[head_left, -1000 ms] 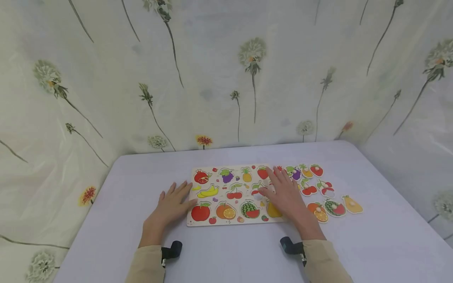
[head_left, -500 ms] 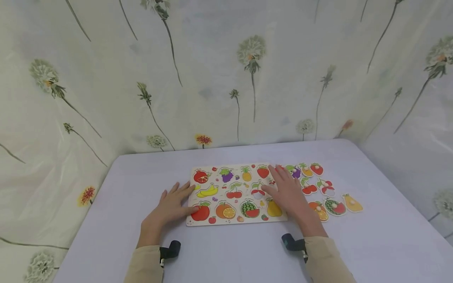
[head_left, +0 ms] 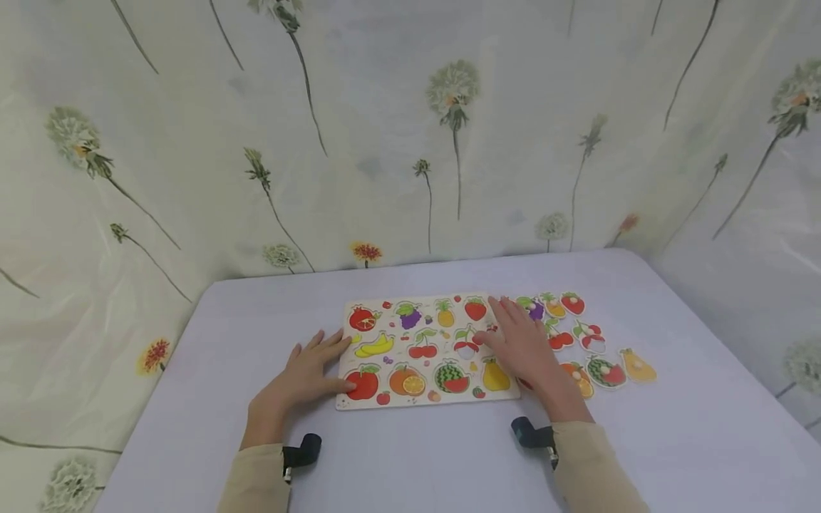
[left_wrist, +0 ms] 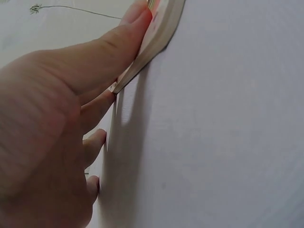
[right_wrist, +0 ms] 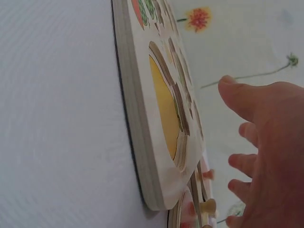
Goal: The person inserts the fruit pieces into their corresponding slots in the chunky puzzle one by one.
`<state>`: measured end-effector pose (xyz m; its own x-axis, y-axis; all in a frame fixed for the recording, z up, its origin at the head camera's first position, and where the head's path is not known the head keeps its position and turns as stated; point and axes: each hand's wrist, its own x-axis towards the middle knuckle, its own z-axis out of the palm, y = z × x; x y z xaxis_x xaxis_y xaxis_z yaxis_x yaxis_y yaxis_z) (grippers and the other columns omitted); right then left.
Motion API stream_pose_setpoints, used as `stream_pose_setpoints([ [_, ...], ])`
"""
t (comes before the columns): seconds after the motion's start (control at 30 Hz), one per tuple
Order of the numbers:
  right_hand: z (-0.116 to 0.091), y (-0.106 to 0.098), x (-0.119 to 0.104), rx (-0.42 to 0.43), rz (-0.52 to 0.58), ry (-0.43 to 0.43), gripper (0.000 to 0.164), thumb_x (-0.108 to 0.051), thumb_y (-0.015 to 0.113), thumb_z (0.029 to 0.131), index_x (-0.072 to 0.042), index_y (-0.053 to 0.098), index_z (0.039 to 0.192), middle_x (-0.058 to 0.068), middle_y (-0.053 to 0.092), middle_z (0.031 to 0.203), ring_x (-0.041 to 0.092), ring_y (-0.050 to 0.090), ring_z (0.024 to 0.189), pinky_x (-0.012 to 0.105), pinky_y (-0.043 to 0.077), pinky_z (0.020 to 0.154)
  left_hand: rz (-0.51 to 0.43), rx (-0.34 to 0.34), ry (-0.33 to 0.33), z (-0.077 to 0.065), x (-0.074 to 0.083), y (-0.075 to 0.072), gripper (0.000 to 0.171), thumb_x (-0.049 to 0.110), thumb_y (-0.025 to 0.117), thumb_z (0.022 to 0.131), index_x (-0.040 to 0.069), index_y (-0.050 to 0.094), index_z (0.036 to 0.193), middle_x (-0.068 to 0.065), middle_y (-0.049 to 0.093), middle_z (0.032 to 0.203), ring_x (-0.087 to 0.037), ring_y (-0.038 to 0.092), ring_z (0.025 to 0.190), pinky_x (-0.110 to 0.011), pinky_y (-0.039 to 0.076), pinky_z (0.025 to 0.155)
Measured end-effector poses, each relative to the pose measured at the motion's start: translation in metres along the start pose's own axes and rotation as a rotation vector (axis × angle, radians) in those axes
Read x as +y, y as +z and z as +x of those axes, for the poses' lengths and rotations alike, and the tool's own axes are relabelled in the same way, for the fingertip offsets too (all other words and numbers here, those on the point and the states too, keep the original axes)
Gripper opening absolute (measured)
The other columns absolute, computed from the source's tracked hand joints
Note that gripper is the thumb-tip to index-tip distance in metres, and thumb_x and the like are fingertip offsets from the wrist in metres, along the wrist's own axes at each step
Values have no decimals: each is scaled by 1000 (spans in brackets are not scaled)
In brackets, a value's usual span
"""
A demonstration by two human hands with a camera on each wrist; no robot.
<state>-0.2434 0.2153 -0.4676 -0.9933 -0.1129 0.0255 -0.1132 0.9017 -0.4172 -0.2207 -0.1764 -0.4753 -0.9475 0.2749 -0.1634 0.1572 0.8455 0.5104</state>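
Observation:
A white puzzle board (head_left: pixel 417 407) with fruit-shaped recesses lies on the table between both hands. My left hand (head_left: pixel 295 381) rests at its left edge, fingers spread, the thumb over the printed apple (head_left: pixel 364 385). In the left wrist view the left thumb (left_wrist: pixel 107 52) lies across the board's corner and a fingertip touches the edge. My right hand (head_left: pixel 526 349) is over the board's right edge with fingers extended. In the right wrist view the right thumb (right_wrist: pixel 237 97) appears apart from the board, near the pear recess (right_wrist: pixel 164 109).
Right of the board lie loose knobbed fruit pieces: grapes (head_left: pixel 532 308), pineapple (head_left: pixel 553 305), strawberry (head_left: pixel 573 303), cherries (head_left: pixel 559 336), orange (head_left: pixel 580 381), watermelon (head_left: pixel 606 372) and pear (head_left: pixel 638 365). Some are partly hidden by my right hand. A flower-patterned curtain (head_left: pixel 385 142) hangs behind the table.
My left thumb has moved from beside the board onto its printed apple. My right hand has shifted slightly right, uncovering the pear and strawberry recesses. The loose pieces stay put.

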Motion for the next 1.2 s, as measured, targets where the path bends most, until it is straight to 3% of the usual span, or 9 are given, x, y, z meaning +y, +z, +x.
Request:
stream_pose_setpoints([
  [0.5, 19, -7, 4, 53, -5, 76, 76, -40, 61, 95, -16, 26, 158, 17, 29, 161, 42, 23, 148, 70, 14, 118, -6, -3, 36, 3, -2, -4, 98, 47, 85, 71, 28, 37, 154, 3, 28, 165, -32, 8, 156, -62, 3, 124],
  [0.87, 32, -6, 16, 77, 7, 115, 65, -33, 61, 97, -11, 36, 153, 17, 40, 156, 42, 36, 142, 64, 37, 111, 10, -20, 40, 0, -3, -2, 103, 54, 84, 68, 32, 33, 155, 6, 24, 166, -28, 7, 157, -59, 4, 125],
  [1.0, 38, -7, 20, 87, -4, 135, 56, -26, 62, 97, -5, 46, 147, 20, 49, 146, 42, 45, 133, 61, 44, 107, 11, -28, 23, -2, -2, -3, 103, 54, 84, 68, 33, 33, 155, 7, 23, 166, -27, 5, 157, -57, 3, 126],
  [1.2, 44, -10, 16, 104, -16, 136, 40, -16, 60, 97, 0, 59, 133, 19, 57, 118, 34, 52, 106, 50, 55, 92, 8, -22, 20, -4, -3, -5, 104, 53, 85, 68, 31, 34, 155, 6, 24, 166, -27, 6, 157, -58, 3, 126],
])
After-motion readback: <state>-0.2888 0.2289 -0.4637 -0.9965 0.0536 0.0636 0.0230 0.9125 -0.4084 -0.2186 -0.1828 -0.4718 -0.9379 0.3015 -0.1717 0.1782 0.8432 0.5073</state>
